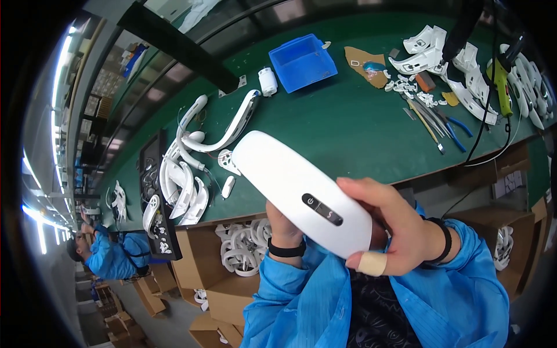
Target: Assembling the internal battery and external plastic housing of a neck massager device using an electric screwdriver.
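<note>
A long, smooth white handheld device (290,174) with a black button panel (322,209) lies at a slant over the table's front edge. My right hand (400,226) is closed around its lower right end, fingers on the upper edge and the thumb, wrapped in a tan bandage, on the lower edge. Behind the device is my left hand (282,226); only its base and wrist show below the casing, and its fingers are hidden. Just left of the device's far end lie a small white plate with holes (228,162) and a small white capsule-shaped piece (228,187).
On the green table (348,133) are curved white shells (184,188), a blue bin (303,65), tiny white parts (406,87), pliers (455,127) and a green electric screwdriver (501,87). A black tray (152,168) stands left. Cardboard boxes (232,296) sit below; a person (119,255) works far left.
</note>
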`<state>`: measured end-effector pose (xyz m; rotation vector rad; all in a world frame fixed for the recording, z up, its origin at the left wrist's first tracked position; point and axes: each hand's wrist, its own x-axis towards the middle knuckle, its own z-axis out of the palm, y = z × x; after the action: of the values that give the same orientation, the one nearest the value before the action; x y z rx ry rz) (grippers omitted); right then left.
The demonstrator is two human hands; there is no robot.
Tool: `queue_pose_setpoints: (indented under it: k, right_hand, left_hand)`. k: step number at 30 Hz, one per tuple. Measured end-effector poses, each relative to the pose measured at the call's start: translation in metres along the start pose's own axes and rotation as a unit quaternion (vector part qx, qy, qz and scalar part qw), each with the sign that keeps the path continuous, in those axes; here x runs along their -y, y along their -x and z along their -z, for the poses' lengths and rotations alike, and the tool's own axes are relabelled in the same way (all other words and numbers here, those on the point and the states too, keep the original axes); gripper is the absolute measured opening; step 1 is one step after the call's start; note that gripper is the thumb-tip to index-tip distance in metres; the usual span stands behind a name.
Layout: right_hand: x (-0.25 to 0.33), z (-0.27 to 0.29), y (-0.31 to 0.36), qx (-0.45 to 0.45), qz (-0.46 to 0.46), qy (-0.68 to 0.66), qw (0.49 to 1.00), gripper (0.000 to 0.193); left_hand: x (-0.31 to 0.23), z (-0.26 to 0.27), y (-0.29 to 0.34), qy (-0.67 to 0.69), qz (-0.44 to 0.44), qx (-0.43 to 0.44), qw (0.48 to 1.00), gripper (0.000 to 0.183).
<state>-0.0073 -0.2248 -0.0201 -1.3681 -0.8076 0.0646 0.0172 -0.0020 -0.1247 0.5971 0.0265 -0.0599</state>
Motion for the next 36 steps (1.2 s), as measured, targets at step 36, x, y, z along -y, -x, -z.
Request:
queue_pose_setpoints:
  k: [36]
  right_hand:
    - [-0.006,-0.009,-0.008,-0.041,0.016,-0.008,0.999,0.088]
  left_hand:
    - [-0.001,-0.007,-0.015,0.056,-0.054,0.023,0.997,0.071]
